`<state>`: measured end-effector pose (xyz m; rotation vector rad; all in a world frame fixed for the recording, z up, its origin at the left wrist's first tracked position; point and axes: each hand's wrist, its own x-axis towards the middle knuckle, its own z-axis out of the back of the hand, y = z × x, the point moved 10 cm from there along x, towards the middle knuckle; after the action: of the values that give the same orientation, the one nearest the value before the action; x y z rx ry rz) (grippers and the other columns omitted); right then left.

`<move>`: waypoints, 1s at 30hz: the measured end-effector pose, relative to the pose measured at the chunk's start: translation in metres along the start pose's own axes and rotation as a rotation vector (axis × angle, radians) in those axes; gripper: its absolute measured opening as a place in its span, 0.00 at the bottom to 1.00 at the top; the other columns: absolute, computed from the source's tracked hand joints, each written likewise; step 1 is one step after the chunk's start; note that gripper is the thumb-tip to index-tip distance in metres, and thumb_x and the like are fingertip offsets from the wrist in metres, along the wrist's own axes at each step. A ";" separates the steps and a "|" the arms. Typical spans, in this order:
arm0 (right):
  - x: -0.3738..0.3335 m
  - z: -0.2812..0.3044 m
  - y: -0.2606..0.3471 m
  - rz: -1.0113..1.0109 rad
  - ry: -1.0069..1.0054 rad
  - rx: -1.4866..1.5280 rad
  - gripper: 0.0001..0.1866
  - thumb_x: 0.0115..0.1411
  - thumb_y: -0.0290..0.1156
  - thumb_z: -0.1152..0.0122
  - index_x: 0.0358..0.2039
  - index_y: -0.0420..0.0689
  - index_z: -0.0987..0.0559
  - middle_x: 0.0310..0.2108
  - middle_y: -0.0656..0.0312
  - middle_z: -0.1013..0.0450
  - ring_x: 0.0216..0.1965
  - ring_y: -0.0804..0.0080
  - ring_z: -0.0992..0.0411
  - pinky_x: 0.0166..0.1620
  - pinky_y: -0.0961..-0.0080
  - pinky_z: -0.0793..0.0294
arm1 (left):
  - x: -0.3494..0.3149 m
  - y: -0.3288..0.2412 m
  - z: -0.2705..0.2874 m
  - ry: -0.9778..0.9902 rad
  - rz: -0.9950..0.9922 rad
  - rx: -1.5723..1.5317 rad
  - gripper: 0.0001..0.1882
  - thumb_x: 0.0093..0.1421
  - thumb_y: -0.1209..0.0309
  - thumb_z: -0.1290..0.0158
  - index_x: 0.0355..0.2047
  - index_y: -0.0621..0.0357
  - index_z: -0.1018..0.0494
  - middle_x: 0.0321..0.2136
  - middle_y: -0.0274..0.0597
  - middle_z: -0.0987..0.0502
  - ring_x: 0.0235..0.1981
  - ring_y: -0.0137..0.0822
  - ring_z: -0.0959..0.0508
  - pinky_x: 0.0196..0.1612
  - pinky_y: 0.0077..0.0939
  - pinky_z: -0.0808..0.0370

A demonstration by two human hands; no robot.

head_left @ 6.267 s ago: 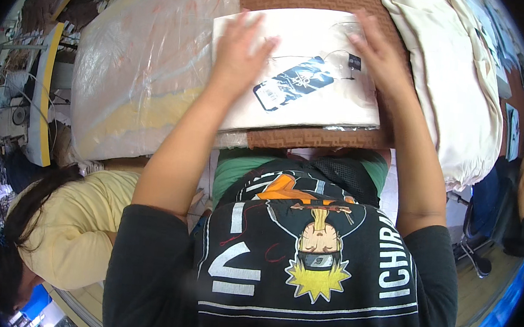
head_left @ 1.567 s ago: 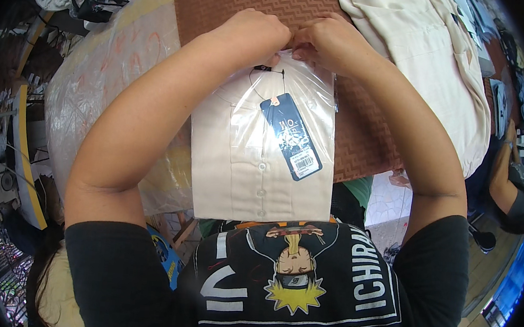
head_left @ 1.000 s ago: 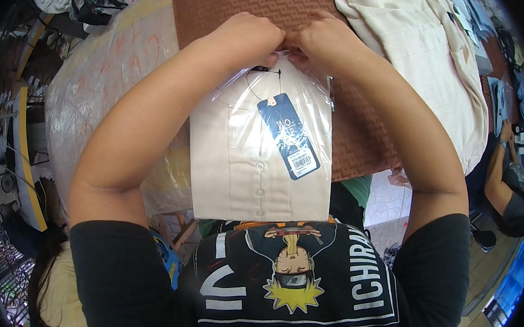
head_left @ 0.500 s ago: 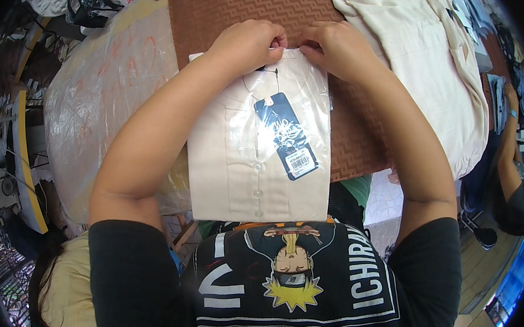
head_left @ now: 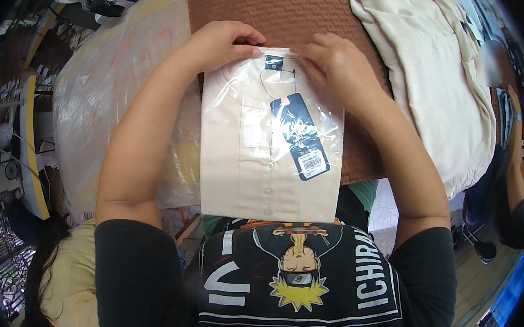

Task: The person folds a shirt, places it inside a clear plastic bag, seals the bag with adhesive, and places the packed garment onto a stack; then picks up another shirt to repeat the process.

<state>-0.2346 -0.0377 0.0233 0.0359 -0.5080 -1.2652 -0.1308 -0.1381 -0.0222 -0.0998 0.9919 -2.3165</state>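
a brown cloth [head_left: 363,150] lies under a folded cream shirt [head_left: 237,167] in a clear plastic bag [head_left: 234,89]. the shirt's collar end is between the hands, the rest reaching back toward the person's body. the left hand [head_left: 222,45] is bent at its top left edge, thumb touching the plastic; the right hand [head_left: 339,64] is curled over the top right corner. i can't tell whether either grips. a dark blue tag [head_left: 299,132] lies between and below them, above small buttons [head_left: 268,192].
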 end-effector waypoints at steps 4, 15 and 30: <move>-0.009 -0.006 0.008 0.035 0.014 -0.093 0.08 0.50 0.29 0.43 0.31 0.44 0.21 0.34 0.61 0.27 0.40 0.62 0.28 0.43 0.66 0.30 | 0.008 -0.007 -0.007 0.051 0.060 0.008 0.14 0.56 0.72 0.43 0.42 0.63 0.25 0.37 0.42 0.22 0.39 0.33 0.24 0.45 0.25 0.28; -0.027 -0.038 0.009 0.030 0.165 -0.054 0.30 0.64 0.49 0.58 0.60 0.43 0.37 0.64 0.53 0.44 0.66 0.60 0.49 0.65 0.54 0.54 | 0.000 0.007 -0.005 -0.056 0.074 0.003 0.13 0.53 0.76 0.49 0.40 0.62 0.25 0.37 0.47 0.23 0.38 0.40 0.22 0.44 0.29 0.27; -0.041 -0.047 0.013 -0.087 0.131 -0.009 0.38 0.63 0.58 0.60 0.63 0.40 0.42 0.67 0.51 0.52 0.69 0.56 0.58 0.66 0.48 0.62 | -0.052 -0.031 -0.054 -0.268 0.030 0.370 0.30 0.67 0.56 0.62 0.63 0.62 0.46 0.66 0.49 0.51 0.68 0.51 0.57 0.66 0.51 0.63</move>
<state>-0.2132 -0.0074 -0.0284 0.1332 -0.3912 -1.3406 -0.1199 -0.0579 -0.0309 -0.2349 0.4225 -2.3418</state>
